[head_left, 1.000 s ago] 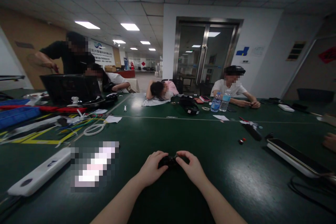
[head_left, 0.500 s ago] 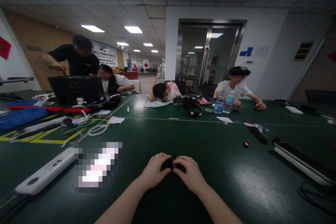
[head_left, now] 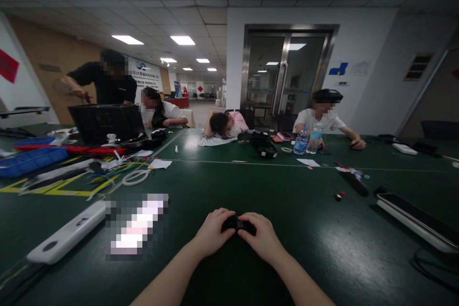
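Close in front of me, a small black object is held between both hands, low over the green tabletop. Its kind cannot be made out, since my fingers cover most of it. My left hand curls round its left end, thumb below and fingers above. On the other end, my right hand grips in the same way. The two hands nearly meet at the middle. A bright phone-like slab, blurred into blocks, lies left of my left hand.
A white power strip lies at left, with wires, white tubing and a blue tray behind it. At right are a dark-topped flat device and a cable. Water bottles stand far back; several people are around the table.
Both hands keep their grip on the small black object and have barely moved. My view has shifted very slightly. The seated person at right has moved an arm a little.
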`<state>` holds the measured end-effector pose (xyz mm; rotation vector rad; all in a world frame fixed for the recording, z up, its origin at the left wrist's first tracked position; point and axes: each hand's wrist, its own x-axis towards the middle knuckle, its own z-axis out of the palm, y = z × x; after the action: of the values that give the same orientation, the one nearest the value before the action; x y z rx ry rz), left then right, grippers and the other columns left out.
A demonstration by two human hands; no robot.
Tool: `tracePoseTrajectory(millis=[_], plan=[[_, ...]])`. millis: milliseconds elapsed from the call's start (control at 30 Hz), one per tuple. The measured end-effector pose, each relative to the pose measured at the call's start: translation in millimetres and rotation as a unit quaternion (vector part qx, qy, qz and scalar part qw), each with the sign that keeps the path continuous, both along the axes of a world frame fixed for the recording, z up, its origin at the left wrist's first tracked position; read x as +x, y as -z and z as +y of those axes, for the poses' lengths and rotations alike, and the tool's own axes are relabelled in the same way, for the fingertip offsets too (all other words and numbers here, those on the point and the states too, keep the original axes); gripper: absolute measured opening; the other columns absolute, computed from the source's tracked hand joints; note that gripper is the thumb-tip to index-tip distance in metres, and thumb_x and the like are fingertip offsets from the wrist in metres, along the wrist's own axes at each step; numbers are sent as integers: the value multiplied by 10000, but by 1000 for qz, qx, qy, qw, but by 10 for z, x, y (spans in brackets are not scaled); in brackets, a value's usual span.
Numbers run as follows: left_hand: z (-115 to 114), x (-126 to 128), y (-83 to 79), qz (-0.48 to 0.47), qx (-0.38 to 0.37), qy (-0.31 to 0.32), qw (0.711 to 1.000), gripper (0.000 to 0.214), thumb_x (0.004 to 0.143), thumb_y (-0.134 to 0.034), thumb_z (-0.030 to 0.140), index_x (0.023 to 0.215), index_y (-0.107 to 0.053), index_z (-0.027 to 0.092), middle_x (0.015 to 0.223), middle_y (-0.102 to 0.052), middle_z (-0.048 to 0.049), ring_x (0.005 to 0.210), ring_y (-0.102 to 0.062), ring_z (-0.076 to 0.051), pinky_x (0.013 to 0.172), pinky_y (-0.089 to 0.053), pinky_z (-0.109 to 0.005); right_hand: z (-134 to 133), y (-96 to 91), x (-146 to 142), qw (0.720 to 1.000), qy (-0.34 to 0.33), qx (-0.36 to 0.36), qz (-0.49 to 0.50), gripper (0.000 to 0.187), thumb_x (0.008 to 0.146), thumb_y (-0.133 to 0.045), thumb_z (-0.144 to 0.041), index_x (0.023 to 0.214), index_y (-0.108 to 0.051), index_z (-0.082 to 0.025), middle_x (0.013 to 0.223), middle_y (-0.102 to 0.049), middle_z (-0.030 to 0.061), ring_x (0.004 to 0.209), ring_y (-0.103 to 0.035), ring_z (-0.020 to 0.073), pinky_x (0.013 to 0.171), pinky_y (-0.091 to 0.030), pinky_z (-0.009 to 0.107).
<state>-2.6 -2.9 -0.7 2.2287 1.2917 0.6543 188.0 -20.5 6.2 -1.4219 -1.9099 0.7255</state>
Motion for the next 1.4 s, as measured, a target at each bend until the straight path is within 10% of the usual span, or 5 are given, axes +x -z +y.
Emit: tracePoseTrajectory(millis=[1400], plan=[[8,-2,27,-9,7,-5,1000,437,784,-554,327,1205,-502,223,1188,-523,-53,1094,-473,-209,945,-372,-345,-21,-52,-9,998,-4,-19,-58,229,757,-561,-330,977,-618,-304,1116,-605,-18,1121,-496,205,996,-300,409]])
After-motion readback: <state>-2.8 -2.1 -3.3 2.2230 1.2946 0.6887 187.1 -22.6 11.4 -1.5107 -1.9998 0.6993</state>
